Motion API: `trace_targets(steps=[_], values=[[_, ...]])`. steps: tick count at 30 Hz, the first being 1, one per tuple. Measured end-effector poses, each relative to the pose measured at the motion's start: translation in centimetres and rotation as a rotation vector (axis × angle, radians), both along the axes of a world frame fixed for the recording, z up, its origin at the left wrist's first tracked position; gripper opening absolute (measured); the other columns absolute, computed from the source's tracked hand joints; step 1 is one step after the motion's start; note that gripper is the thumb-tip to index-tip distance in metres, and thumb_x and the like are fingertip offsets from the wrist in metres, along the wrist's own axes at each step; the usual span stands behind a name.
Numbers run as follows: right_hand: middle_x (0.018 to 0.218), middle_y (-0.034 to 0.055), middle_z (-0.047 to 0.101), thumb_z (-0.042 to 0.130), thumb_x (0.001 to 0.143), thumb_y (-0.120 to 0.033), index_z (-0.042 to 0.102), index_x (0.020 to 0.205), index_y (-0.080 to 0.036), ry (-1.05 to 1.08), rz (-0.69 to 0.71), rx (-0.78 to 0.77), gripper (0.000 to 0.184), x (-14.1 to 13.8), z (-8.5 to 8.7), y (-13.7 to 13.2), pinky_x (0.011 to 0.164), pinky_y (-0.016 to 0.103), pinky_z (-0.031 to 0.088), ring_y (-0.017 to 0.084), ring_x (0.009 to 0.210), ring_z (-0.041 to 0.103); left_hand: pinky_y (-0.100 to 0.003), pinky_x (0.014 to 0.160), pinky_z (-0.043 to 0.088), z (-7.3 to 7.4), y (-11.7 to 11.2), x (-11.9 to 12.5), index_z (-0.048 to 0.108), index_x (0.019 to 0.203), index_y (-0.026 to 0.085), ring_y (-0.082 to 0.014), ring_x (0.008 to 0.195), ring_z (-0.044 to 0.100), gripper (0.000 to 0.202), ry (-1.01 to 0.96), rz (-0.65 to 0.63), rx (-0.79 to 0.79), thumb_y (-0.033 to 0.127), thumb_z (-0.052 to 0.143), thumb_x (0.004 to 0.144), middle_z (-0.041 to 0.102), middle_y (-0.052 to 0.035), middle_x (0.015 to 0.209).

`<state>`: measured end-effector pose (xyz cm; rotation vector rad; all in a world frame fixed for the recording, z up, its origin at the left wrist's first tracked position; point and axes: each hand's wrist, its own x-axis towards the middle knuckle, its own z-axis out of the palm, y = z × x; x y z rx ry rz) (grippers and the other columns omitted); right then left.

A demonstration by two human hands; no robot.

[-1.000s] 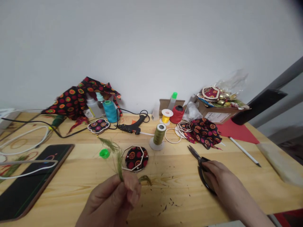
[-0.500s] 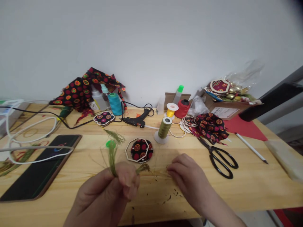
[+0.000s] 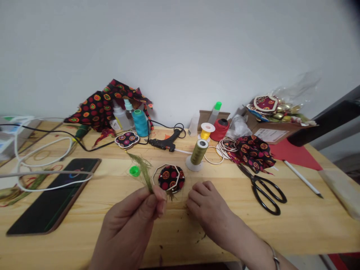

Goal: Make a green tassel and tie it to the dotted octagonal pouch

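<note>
Between thumb and fingers, my left hand (image 3: 137, 217) pinches a bundle of olive-green threads (image 3: 146, 178) whose loose strands fan upward. A short frayed end (image 3: 170, 195) shows just past the fingertips. My right hand (image 3: 206, 210) is closed a little to the right, its fingers curled; what it holds, if anything, is hidden. Just beyond both hands lies a round patterned fabric piece (image 3: 168, 178) with a pale octagonal frame (image 3: 154, 173) partly over it. Behind the right hand stands a spool of olive thread (image 3: 199, 153). A small green cap (image 3: 134, 171) is near the thread ends.
Black-handled scissors (image 3: 267, 193) lie at right, near a white pencil (image 3: 302, 178). A phone (image 3: 53, 198) with a white cable across it is at left. Farther back are a glue gun (image 3: 167, 143), a teal thread cone (image 3: 140, 123) and a cardboard box (image 3: 270, 129).
My right hand has moved left, closer to my left hand, and curled further. The thread bundle now leans more to the left, still pinched. The whole view has shifted slightly.
</note>
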<state>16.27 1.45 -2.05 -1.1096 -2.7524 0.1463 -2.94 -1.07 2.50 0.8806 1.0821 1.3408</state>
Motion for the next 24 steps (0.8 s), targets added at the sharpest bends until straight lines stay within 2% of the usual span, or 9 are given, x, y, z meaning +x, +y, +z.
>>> trace_targets(steps=[3,6,9,12,15,18,22,24], values=[[0.082,0.0029,0.062,0.060,0.081,-0.006,0.058,0.077,-0.018,0.133,-0.067,-0.170,0.013,0.5,0.5,-1.5,0.074,0.035,0.037,0.020,0.084,0.048,-0.022,0.066,0.041,-0.5,0.3,0.0,0.068,0.069,0.024,-0.0155,0.071,0.052,0.014,0.196,-0.008,0.059,0.029,0.065,0.082,0.060,0.0021,0.068],[0.082,0.0006,0.059,0.055,0.087,-0.009,0.057,0.075,-0.019,0.487,-0.154,-0.486,0.016,1.0,2.2,-3.0,0.075,0.028,0.042,0.016,0.087,0.051,-0.023,0.073,0.041,-0.6,0.8,0.5,0.068,0.065,0.025,-0.0170,0.074,0.054,0.021,0.345,0.001,0.118,0.026,0.061,0.085,0.061,0.0016,0.069],[0.078,-0.0020,0.058,0.061,0.085,-0.012,0.058,0.071,-0.021,0.845,-0.205,-0.684,0.016,1.2,4.1,-3.6,0.073,0.026,0.043,0.014,0.081,0.054,-0.025,0.080,0.041,-0.6,1.3,1.6,0.070,0.062,0.024,-0.0208,0.085,0.058,0.024,0.399,-0.119,0.147,0.024,0.060,0.084,0.067,-0.0006,0.071],[0.072,-0.0024,0.057,0.063,0.081,-0.013,0.060,0.068,-0.021,1.072,-0.279,-0.705,0.016,0.8,5.2,-3.3,0.074,0.028,0.043,0.015,0.077,0.055,-0.026,0.081,0.042,-0.8,1.6,2.8,0.072,0.064,0.024,-0.0222,0.090,0.061,0.024,0.324,-0.253,0.042,0.026,0.059,0.084,0.071,-0.0009,0.073],[0.072,-0.0014,0.056,0.064,0.078,-0.014,0.062,0.066,-0.020,1.170,-0.380,-0.642,0.014,0.3,5.4,-2.8,0.075,0.029,0.045,0.016,0.077,0.056,-0.025,0.074,0.043,-1.0,1.7,3.7,0.074,0.072,0.024,-0.0196,0.080,0.062,0.018,0.227,-0.338,-0.076,0.029,0.061,0.083,0.072,0.0010,0.074],[0.068,-0.0010,0.055,0.064,0.078,-0.017,0.062,0.063,-0.019,1.227,-0.479,-0.630,0.015,-0.3,5.1,-2.2,0.067,0.027,0.045,0.015,0.070,0.055,-0.024,0.067,0.041,-1.1,1.6,4.2,0.073,0.070,0.021,-0.0167,0.071,0.058,0.020,0.172,-0.387,-0.132,0.032,0.062,0.083,0.070,0.0021,0.069],[0.057,-0.0035,0.051,0.063,0.080,-0.026,0.057,0.062,-0.018,1.363,-0.534,-0.838,0.021,-0.6,4.6,-1.6,0.051,0.025,0.042,0.012,0.050,0.051,-0.024,0.067,0.040,-1.2,1.5,4.3,0.072,0.070,0.018,-0.0157,0.067,0.057,0.028,0.145,-0.486,-0.117,0.029,0.054,0.088,0.067,0.0004,0.063],[0.050,-0.0049,0.050,0.063,0.081,-0.029,0.057,0.064,-0.018,1.400,-0.545,-0.907,0.021,-0.6,4.4,-1.3,0.049,0.025,0.042,0.011,0.045,0.049,-0.024,0.063,0.039,-1.3,1.3,4.2,0.071,0.069,0.017,-0.0140,0.060,0.055,0.029,0.143,-0.502,-0.121,0.029,0.053,0.089,0.063,0.0012,0.059]])
